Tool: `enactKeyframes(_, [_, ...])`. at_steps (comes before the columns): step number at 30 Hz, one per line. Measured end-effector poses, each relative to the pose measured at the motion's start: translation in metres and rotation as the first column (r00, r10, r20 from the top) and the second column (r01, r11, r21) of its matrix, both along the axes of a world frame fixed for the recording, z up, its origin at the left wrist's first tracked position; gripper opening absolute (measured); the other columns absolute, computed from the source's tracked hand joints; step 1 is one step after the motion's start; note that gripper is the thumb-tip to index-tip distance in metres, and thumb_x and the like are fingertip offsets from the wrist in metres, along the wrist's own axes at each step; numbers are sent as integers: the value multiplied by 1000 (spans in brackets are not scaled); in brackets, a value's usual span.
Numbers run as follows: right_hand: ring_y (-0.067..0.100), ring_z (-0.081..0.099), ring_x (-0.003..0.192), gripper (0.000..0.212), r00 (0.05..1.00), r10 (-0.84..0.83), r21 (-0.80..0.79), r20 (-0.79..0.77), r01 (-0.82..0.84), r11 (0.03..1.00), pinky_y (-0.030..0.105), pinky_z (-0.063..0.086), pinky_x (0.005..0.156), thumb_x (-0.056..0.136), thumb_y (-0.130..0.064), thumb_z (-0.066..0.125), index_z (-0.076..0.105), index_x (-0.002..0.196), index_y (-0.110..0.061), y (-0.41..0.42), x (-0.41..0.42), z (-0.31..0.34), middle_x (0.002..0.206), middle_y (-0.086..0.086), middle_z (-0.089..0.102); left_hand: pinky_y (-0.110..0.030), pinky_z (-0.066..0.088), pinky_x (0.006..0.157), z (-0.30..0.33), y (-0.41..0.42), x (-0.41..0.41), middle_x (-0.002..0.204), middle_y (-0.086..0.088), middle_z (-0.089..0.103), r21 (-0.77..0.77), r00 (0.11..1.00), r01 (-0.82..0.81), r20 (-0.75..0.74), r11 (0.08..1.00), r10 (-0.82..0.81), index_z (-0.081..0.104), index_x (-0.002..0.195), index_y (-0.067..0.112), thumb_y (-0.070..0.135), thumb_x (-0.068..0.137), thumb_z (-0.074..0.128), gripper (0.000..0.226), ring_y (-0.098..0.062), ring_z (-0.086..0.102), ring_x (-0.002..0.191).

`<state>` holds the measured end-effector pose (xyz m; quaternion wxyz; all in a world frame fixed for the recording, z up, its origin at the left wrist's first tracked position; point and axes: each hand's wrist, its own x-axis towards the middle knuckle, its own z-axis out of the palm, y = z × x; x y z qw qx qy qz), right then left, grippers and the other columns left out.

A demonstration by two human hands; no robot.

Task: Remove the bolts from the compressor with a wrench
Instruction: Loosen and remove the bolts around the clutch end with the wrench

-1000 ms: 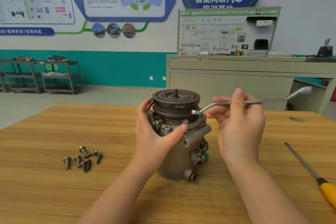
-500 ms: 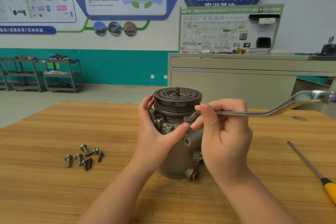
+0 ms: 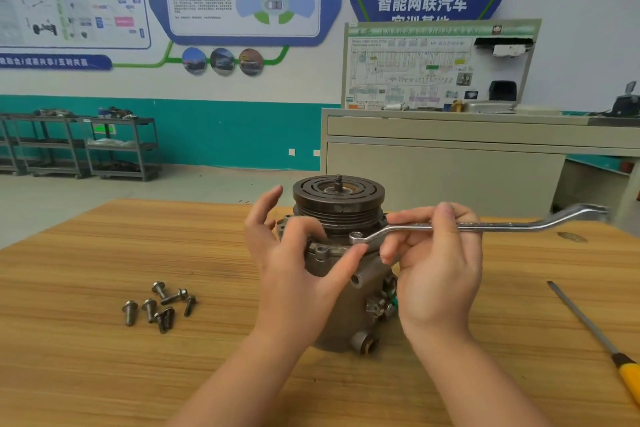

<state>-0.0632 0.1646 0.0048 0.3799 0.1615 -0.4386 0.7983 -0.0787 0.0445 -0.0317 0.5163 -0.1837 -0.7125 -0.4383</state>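
- Compressor (image 3: 346,288) stands upright near the middle of the wooden bench (image 3: 104,357), its grooved pulley (image 3: 338,199) on top, as in the earlier pictures.
- Left hand (image 3: 298,263) has changed most: a second ago it was wrapped round the body under the pulley; now its fingers are lifted and loosely spread, only the thumb (image 3: 346,262) lying against the flange, so it grasps nothing.
- Right hand (image 3: 436,267) pinches the wrench (image 3: 485,226) by the middle of its shaft between thumb and fingers, as before, though it now sits further right, clear of the pulley.
- The wrench's ring end (image 3: 356,237) hangs just at the flange, beside the left thumb tip; half a second ago the fingers covered it. Whether it sits on a bolt head I cannot tell.
- The far end of the wrench is blurred, out toward the right.
- The left palm hides much of the compressor's left side, and the right hand covers part of its right side, so the bolts left on the flange cannot be counted.
- Loose bolts (image 3: 159,305) lie in a small cluster on the bench, well left of the compressor, unmoved.
- A screwdriver (image 3: 595,333) lies at the right, well apart; its yellow handle is cut off by the picture's edge.
- Behind stand a grey cabinet (image 3: 450,166) and metal shelves (image 3: 86,146) by the wall.
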Motion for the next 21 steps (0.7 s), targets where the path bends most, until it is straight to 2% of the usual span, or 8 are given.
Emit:
enactKeyframes(2, [22, 48, 40, 16, 983, 157, -135, 97, -143, 980, 26, 41, 43, 103, -11, 34, 42, 90, -11, 6, -4, 3, 64, 13, 65, -15, 17, 112, -1, 4, 1, 143, 4, 26, -32, 999, -39, -15, 999, 39, 58, 81, 28, 51, 74, 68, 26, -8, 20, 140])
enactKeyframes(4, [21, 46, 37, 16, 960, 253, -213, 119, -224, 951, 27, 39, 40, 103, -6, 33, 43, 92, -10, 8, -6, 6, 61, 14, 63, -20, 17, 113, 0, 6, 2, 145, 3, 27, -63, 997, -77, -36, 995, 75, 67, 77, 24, 48, 77, 67, 24, -13, 21, 139])
enactKeyframes(8, [21, 47, 38, 14, 956, 276, -203, 96, -252, 946, 27, 39, 40, 102, -6, 33, 43, 94, -11, 9, -3, 8, 62, 14, 62, -28, 18, 113, 2, 11, 3, 150, -8, 32, -110, 984, -143, -119, 984, 130, 77, 78, 20, 39, 83, 66, 22, -21, 24, 135])
enactKeyframes(12, [21, 48, 38, 14, 969, 230, -146, 87, -216, 965, 27, 39, 42, 103, -9, 34, 43, 93, -11, 8, -1, 9, 62, 12, 63, -21, 14, 113, 1, 13, 5, 155, -13, 30, -76, 998, -30, -50, 997, 26, 77, 81, 19, 34, 83, 63, 21, -17, 20, 138])
enactKeyframes(16, [20, 48, 38, 15, 963, 253, -172, 90, -235, 957, 25, 40, 42, 104, -9, 33, 42, 92, -11, 7, -1, 9, 63, 12, 63, -13, 13, 111, 0, 15, 7, 156, -3, 30, 3, 999, 12, 47, 1000, -12, 78, 81, 24, 36, 78, 72, 14, -4, 17, 139])
enactKeyframes(21, [18, 47, 38, 15, 936, 327, -231, 132, -292, 928, 24, 40, 40, 104, -11, 35, 45, 93, -11, 9, -5, 10, 62, 11, 63, -14, 16, 111, 3, 16, 6, 155, 3, 34, 13, 999, -4, 52, 1000, 4, 78, 82, 25, 33, 76, 75, 10, -4, 18, 137])
